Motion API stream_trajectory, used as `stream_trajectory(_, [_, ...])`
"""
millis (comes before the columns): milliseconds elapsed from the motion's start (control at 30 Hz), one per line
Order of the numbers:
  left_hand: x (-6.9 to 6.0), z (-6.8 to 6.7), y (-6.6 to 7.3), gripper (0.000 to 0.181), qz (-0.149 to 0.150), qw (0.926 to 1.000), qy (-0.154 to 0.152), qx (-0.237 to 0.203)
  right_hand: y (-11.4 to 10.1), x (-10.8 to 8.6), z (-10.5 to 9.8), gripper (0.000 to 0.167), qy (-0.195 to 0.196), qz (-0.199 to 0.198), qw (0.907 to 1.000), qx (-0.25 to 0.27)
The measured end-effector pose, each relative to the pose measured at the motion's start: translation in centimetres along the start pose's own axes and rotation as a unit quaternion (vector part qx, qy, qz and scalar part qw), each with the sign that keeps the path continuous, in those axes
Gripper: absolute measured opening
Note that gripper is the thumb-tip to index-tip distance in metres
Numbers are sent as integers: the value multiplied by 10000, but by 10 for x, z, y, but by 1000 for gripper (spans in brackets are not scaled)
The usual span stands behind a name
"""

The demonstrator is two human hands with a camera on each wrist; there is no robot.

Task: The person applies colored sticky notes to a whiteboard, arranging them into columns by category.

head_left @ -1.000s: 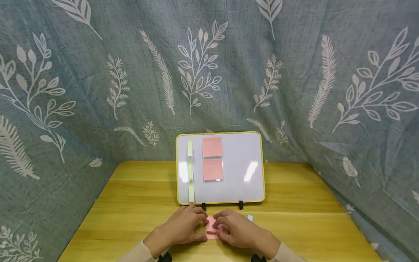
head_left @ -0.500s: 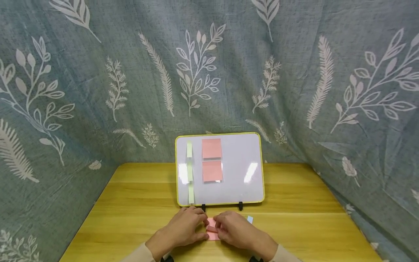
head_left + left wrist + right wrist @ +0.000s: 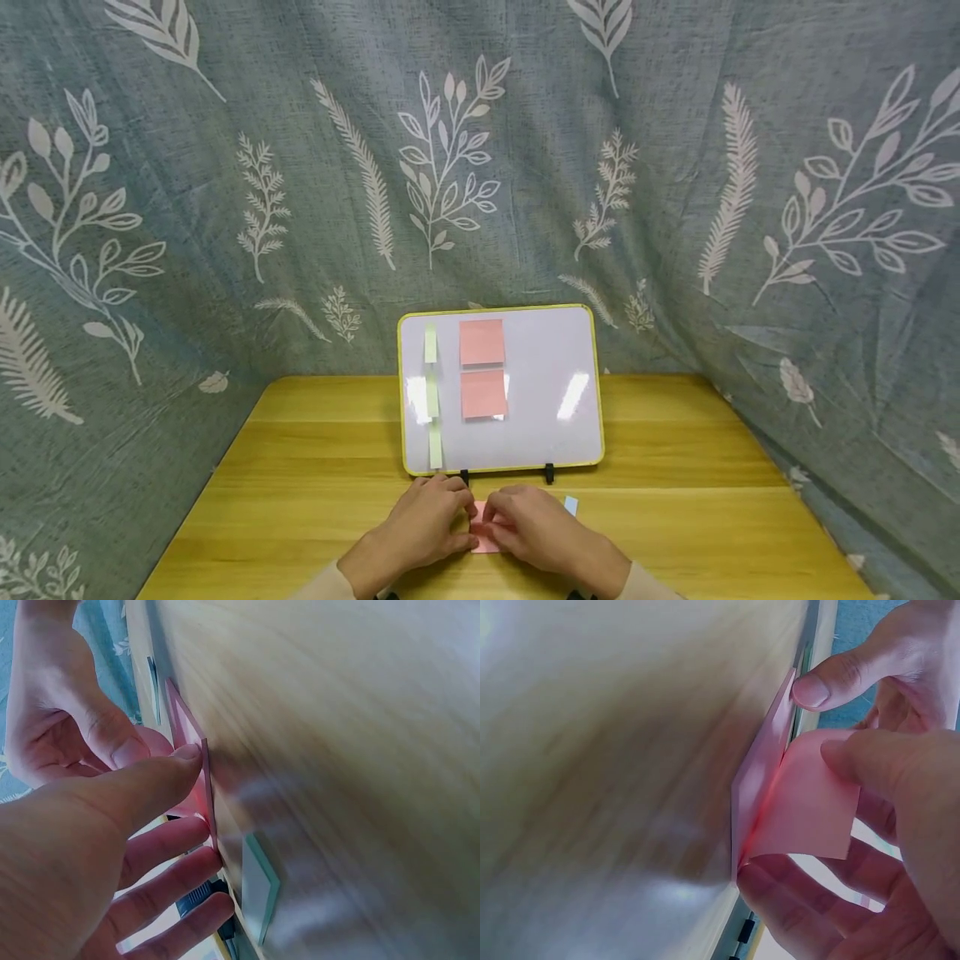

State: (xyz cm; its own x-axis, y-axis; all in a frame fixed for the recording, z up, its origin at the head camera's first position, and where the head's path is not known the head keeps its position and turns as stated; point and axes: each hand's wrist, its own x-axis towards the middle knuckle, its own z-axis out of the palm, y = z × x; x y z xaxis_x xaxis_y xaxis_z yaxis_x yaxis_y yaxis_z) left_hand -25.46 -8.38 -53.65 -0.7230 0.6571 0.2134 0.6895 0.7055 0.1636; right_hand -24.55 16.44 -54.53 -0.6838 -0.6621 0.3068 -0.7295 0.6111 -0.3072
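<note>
A pink sticky note pad [image 3: 486, 546] lies on the table below the whiteboard. My left hand [image 3: 427, 521] grips its left side; in the left wrist view the thumb of the left hand [image 3: 97, 817] presses the near edge and the fingers touch the far edge. My right hand [image 3: 543, 529] pinches the top sheet. In the right wrist view that sheet [image 3: 814, 802] curls up from the pad [image 3: 761, 765], held by the thumb of the right hand [image 3: 900, 825], its far side still down along the pad.
A whiteboard [image 3: 551, 350] with a yellow frame stands behind the hands, bearing two pink notes [image 3: 482, 342] and several pale green strips [image 3: 431, 344]. A blue pad [image 3: 572, 505] lies right of my right hand. A green pad [image 3: 259, 889] shows in the left wrist view.
The top pink sheet has been lifted and folded further back by my right hand. My left hand has stayed at the pad's left side.
</note>
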Motion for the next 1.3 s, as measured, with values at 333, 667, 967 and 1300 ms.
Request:
stream_trajectory(333, [1,-1,0,33,-32,9999,108,39,-2,5,-3,8,7,416,9987,305])
stream_trajectory(667, [1,-2,1,34,-52,9999,126,9,-4,5,-4,10,96,379,9989,265])
stream_trajectory(967, [1,0,1,39,-124,9999,52,-42,-7,5,-4,9,157,460,9986,195])
stream_trajectory(1300, [2,0,1,39,-199,9997,8,-174,-6,8,1,11,593,1111,9920,11])
